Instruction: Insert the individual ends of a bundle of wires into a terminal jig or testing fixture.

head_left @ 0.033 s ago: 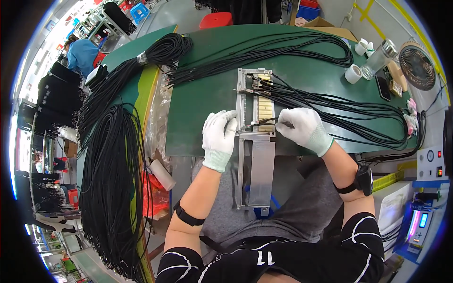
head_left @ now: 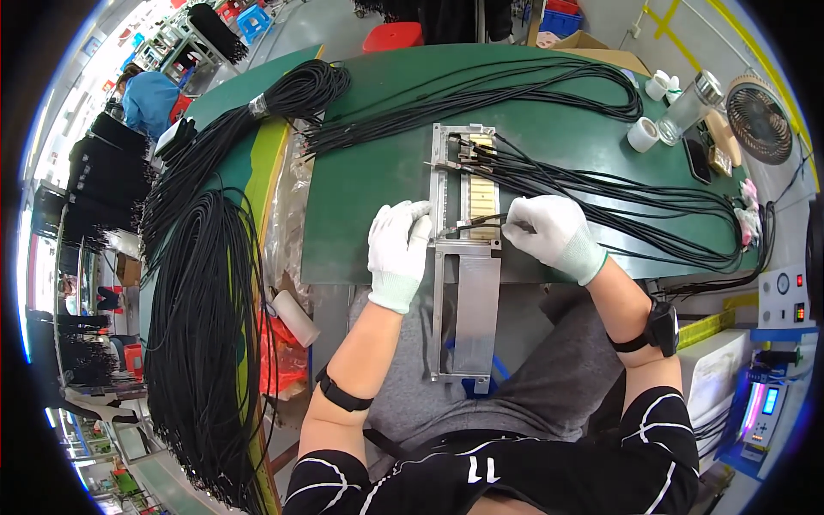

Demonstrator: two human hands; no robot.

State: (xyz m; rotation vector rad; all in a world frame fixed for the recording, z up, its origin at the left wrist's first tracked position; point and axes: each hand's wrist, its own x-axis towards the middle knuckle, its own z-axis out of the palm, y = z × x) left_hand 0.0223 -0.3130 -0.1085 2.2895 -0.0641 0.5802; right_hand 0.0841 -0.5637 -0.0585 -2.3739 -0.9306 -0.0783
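Observation:
A metal fixture (head_left: 439, 184) with a row of brass-coloured blocks (head_left: 482, 196) lies across the near edge of the green table. Several black cables run from its far end toward the right. One short end of a black cable (head_left: 474, 225) crosses the near blocks. My gloved right hand (head_left: 549, 233) is closed on that cable at the fixture's right side, finger and thumb together. Beside the left rail is my gloved left hand (head_left: 397, 251), its index finger and thumb apart, close to the cable's tip. Nothing shows between those fingers.
A long cable bundle (head_left: 206, 343) hangs at the left. More black cables (head_left: 481, 96) lie across the table's far side. At the right stand a glass bottle (head_left: 688, 110), white rolls (head_left: 642, 135), a phone (head_left: 697, 161) and a fan (head_left: 759, 122). A metal plate (head_left: 477, 300) juts toward my lap.

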